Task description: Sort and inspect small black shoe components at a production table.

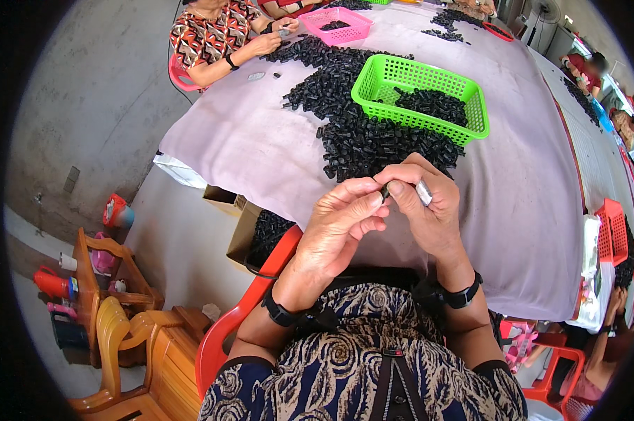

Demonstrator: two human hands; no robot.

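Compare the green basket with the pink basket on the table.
The green basket sits near the middle of the table, beside the black pile; the pink basket sits at the far end by another person. The green basket holds more black parts than the pink basket. Both are perforated plastic.

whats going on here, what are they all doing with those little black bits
A seated person holds a small black part between the fingertips of both hands: the left hand meets the right hand, which also holds a small silvery piece. Just beyond lies a heap of black parts on the cloth-covered table, beside a green basket partly filled with them. Across the table, another person handles similar parts near a pink basket.
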